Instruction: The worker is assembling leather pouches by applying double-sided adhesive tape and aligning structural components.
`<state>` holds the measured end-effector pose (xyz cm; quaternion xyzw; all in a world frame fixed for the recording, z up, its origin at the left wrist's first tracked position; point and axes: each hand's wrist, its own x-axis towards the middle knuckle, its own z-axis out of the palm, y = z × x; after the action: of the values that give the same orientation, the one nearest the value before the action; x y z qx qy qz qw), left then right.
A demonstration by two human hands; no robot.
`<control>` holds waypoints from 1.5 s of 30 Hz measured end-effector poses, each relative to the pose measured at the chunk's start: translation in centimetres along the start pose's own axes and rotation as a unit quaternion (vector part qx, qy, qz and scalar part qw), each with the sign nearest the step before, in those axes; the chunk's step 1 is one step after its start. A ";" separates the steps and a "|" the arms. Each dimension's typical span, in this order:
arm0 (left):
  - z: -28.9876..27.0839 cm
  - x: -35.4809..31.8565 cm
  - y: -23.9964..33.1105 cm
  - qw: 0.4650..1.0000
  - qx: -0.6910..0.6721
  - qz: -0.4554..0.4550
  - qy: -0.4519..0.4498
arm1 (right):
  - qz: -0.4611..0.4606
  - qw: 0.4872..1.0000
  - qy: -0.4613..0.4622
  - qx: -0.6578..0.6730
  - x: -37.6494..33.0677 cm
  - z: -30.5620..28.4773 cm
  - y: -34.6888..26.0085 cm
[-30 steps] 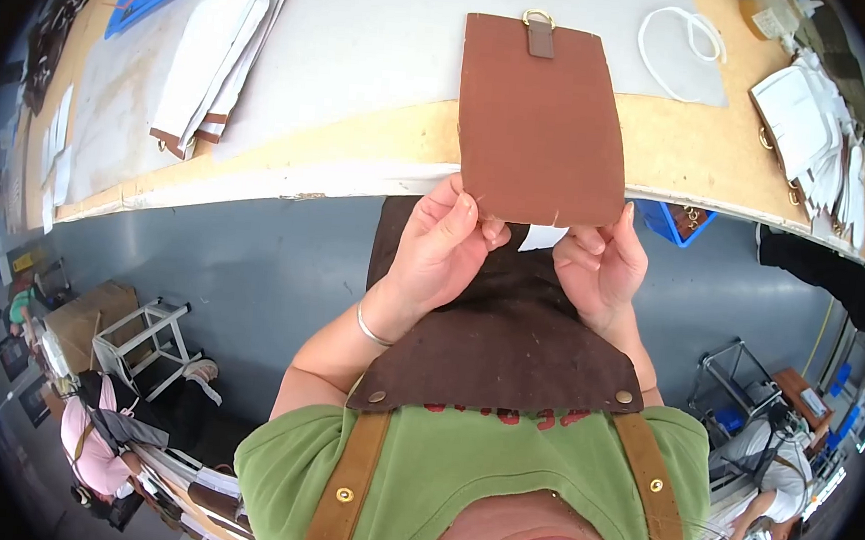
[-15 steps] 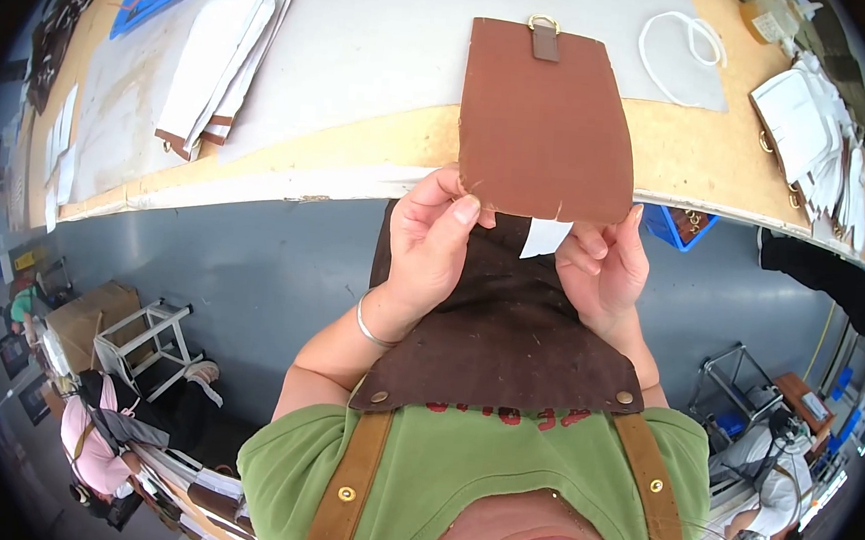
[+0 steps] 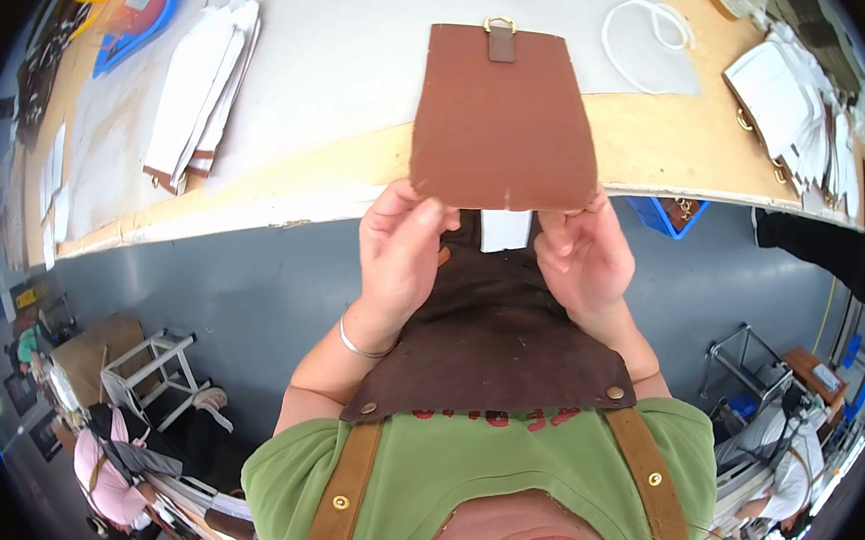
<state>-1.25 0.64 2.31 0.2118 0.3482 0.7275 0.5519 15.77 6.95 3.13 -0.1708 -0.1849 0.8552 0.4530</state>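
Observation:
A brown leather panel (image 3: 508, 125) spans between my hands over the table's front edge. A darker tab with a brass D-ring (image 3: 501, 42) sits at its far end. My left hand (image 3: 409, 243) pinches the panel's near left corner between thumb and fingers. At the near right corner, my right hand (image 3: 589, 251) grips it the same way, its fingertips partly hidden underneath. Small notches show along the near edge. Below that edge hangs a white strip (image 3: 504, 232), between my two hands; where it is attached I cannot tell.
A stack of white-backed pieces (image 3: 204, 94) lies left on the table (image 3: 256, 212); another pile with brass rings (image 3: 799, 115) lies right. A white cord loop (image 3: 659, 45) is at the back. A blue bin (image 3: 669, 216) stands below the edge. Other people work behind on both sides.
The panel and both hands have shifted left in the view, and the panel sits straighter. The table scene has also shifted as the head view moved. Both hands keep their hold.

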 end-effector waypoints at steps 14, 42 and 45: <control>0.1 0.1 0.4 0.992 -0.095 -0.086 -0.003 | -0.040 0.997 -0.034 -0.054 -0.2 -0.5 0.6; -3.2 -1.5 0.7 0.975 0.038 -0.206 -0.079 | 0.178 0.954 -0.144 -0.193 -1.4 -6.2 -1.8; -2.3 -1.5 0.8 0.969 0.088 -0.221 -0.068 | 0.230 0.830 -0.266 -0.433 -1.2 -5.3 -2.7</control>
<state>-2.95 -1.49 1.52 0.2265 0.4103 0.5378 0.7008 20.81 8.20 -0.09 -0.1530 -0.6050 0.7794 0.0556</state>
